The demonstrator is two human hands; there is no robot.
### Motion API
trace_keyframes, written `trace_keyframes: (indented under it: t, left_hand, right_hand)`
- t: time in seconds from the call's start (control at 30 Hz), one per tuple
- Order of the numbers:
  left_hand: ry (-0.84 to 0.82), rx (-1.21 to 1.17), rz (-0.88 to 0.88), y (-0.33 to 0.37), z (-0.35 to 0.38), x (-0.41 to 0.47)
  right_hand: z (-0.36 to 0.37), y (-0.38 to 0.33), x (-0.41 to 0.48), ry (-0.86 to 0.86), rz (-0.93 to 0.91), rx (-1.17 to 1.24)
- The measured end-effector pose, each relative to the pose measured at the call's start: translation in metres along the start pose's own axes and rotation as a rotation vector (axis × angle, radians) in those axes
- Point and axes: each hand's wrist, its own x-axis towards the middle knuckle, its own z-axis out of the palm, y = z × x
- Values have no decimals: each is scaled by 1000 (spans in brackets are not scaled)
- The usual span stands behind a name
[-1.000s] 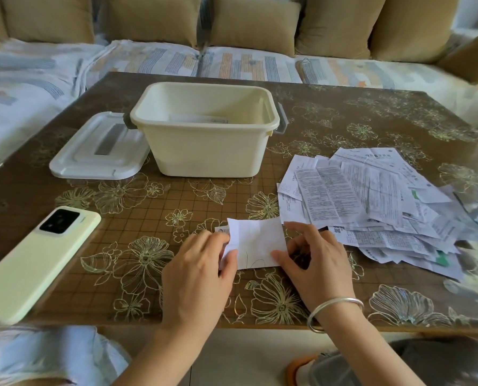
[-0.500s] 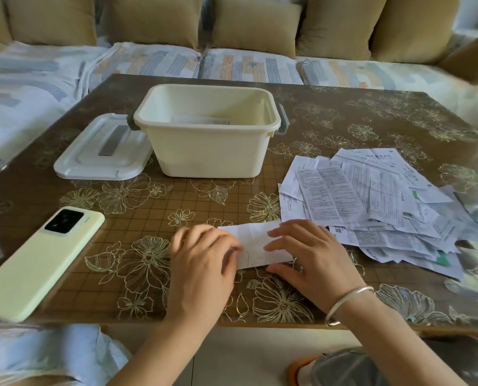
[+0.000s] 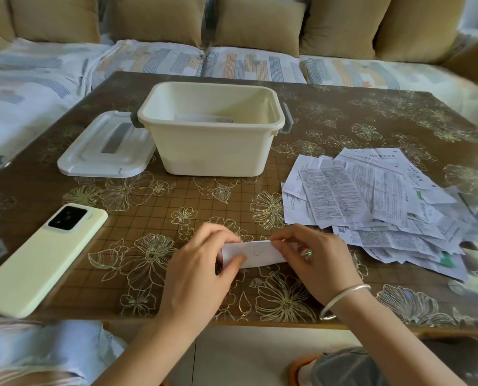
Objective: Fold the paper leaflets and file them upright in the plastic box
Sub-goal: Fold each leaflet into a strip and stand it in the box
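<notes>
Head view: your left hand (image 3: 196, 263) and right hand (image 3: 315, 257) each pinch one end of a narrow, folded white paper leaflet (image 3: 255, 253) over the glossy flower-patterned tabletop (image 3: 176, 196). Beyond it stands the smooth cream rectangular plastic box (image 3: 212, 151) — a loose, creased heap of printed leaflets (image 3: 371, 201) lies to its right.

A pale green phone (image 3: 41, 257) lies on the flowered table (image 3: 154, 218), a white lid (image 3: 104, 151) beyond, sofa (image 3: 254, 62) behind.

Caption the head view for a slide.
Left hand and right hand pinch a folded leaflet; box beyond, loose leaflets at right.
</notes>
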Motion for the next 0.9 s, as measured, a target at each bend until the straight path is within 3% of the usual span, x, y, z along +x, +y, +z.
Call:
trace_keyframes:
  t: [0.2, 0.37, 0.67, 0.9]
  left_hand:
    - [19, 80, -20, 1, 7, -2]
    - [90, 220, 95, 1, 9, -4]
    - [6, 164, 98, -5, 12, -2]
    - [-56, 134, 16, -2, 11, 0]
  right_hand:
    - [3, 4, 9, -127, 31, -192]
    - [-6, -4, 22, -327, 78, -219]
    - [-16, -24, 59, -703, 210, -356]
    - [-22, -27, 58, -718, 266, -362]
